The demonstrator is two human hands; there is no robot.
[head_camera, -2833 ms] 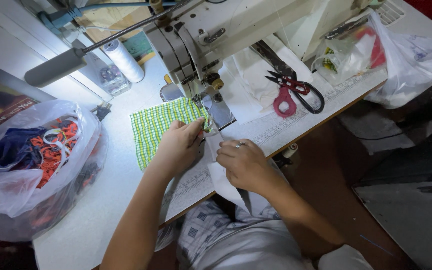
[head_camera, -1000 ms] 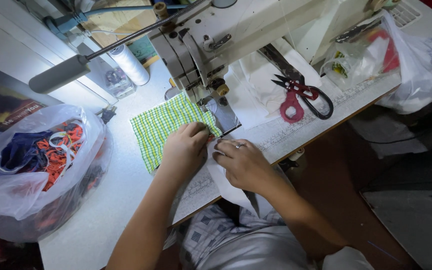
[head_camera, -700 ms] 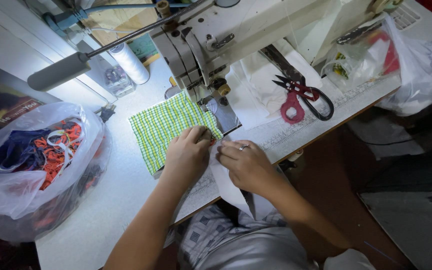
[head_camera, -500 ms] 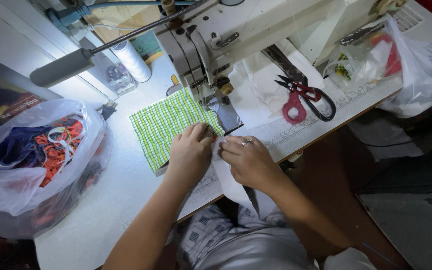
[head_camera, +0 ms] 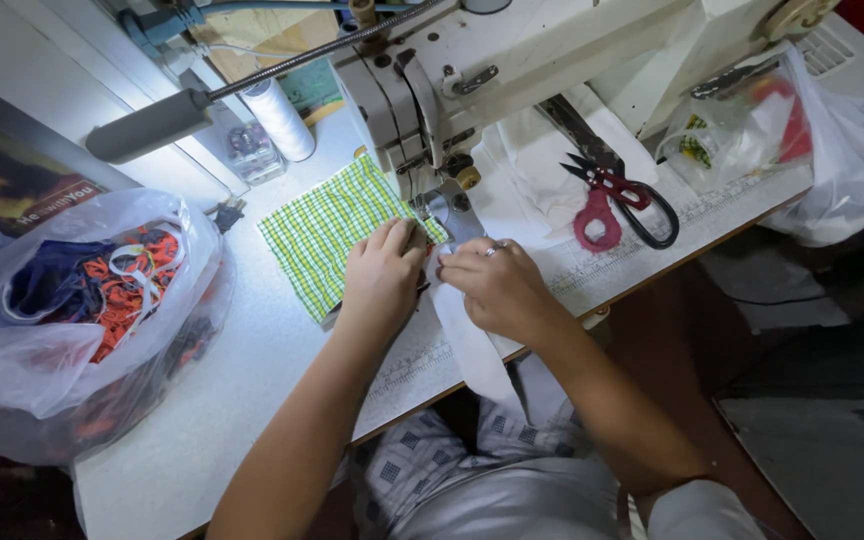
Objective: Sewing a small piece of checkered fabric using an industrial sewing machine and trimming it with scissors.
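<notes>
Left hand (head_camera: 382, 275) pressed flat, fingers closed, on green checked fabric (head_camera: 327, 235) at 10 o'clock of right hand (head_camera: 497, 285), which pinches white cloth (head_camera: 472, 345), apparently steadying both below the sewing machine (head_camera: 472, 80) needle.

— How do the person's arms lie?
— Both bare forearms reach forward and converge. The left hand (head_camera: 380, 275) lies palm down, fingers curled and pressing.
— And the other?
— The right hand (head_camera: 492, 288) sits just beside it, knuckles up, fingertips pinched together, a ring on one finger.
</notes>
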